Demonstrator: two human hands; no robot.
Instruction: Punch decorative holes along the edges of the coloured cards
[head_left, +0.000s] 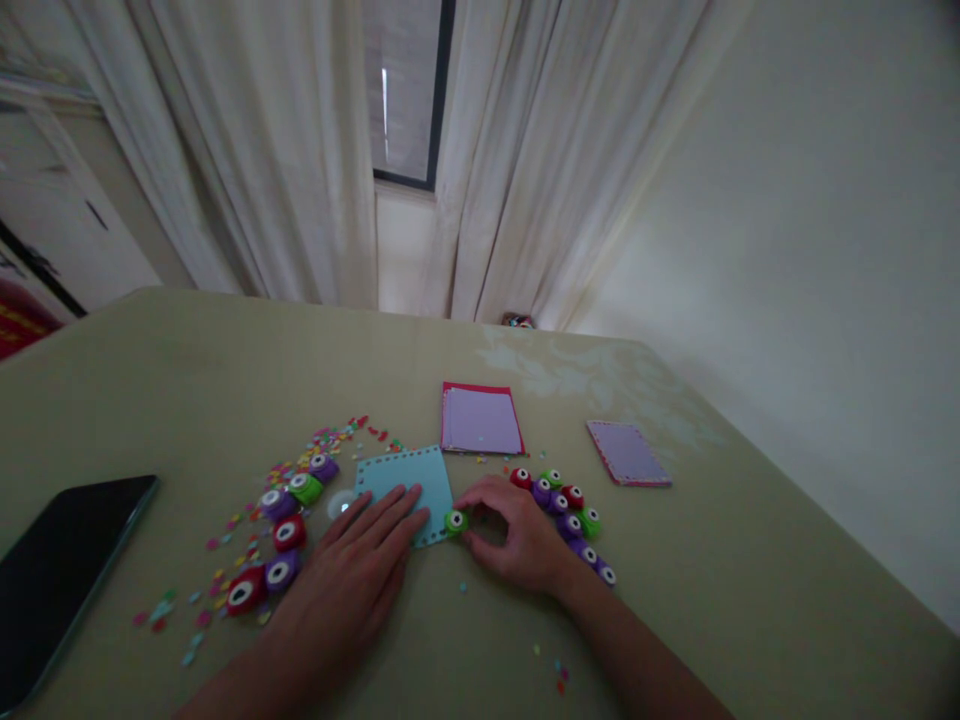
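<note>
Plainly, the tabletop (262, 370) is busy around both hands. At the far left lies a dark-screened device (67, 570), well apart from the work. Between it and the left hand (367, 560), a row of red, purple and green punches (289, 533) curves down beside the forearm, with coloured paper bits (285, 470) strewn about and beyond it. A clear round object (341, 505) sits just beside the left fingers, partly hidden by them. Beyond the work lies a lilac paper stack (481, 422) on a red sheet; farther right is a separate lilac pile (628, 452) with a perforated border. A second cluster of punches (570, 526) crowds close to the right hand (517, 530), on its outer side. Pale curtains (300, 130) hang behind the far edge.

The left hand is flat, palm down, fingers extended and slightly parted, pressing on the blue card (409, 475), whose visible edges carry rows of holes. The right hand reaches in from the right, its thumb and fingers pinching a green punch (456, 521) at the card's right edge, near the lower corner. Its wrist is low, close to the tabletop.
</note>
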